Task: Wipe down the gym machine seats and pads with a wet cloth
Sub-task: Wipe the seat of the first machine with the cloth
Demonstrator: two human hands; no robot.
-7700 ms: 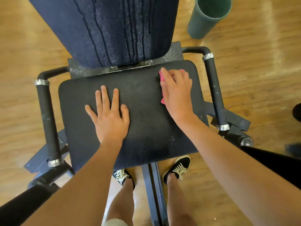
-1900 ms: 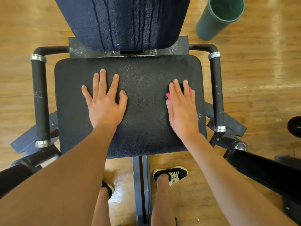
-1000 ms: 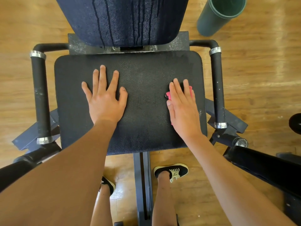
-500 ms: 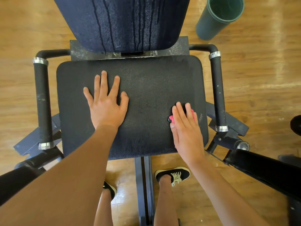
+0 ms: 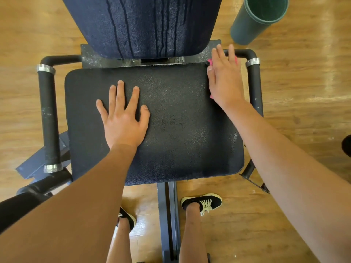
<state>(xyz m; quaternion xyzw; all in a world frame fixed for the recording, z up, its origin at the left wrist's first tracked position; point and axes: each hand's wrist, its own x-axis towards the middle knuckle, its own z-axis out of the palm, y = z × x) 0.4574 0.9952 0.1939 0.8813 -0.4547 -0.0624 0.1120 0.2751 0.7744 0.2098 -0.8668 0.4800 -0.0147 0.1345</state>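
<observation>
A black padded seat fills the middle of the view, with a dark blue back pad streaked with wet lines rising behind it. My left hand lies flat on the seat's left half, fingers spread. My right hand presses a pink cloth flat against the seat's far right corner. Only small pink edges of the cloth show around the fingers and the wrist.
Black handles with silver collars flank the seat, the left handle and the right handle. A green bin stands on the wooden floor at the back right. The machine's centre beam runs between my two feet.
My right hand slid the pink cloth from the seat's near right part up to its far right corner. My left hand stayed flat in the same place.
</observation>
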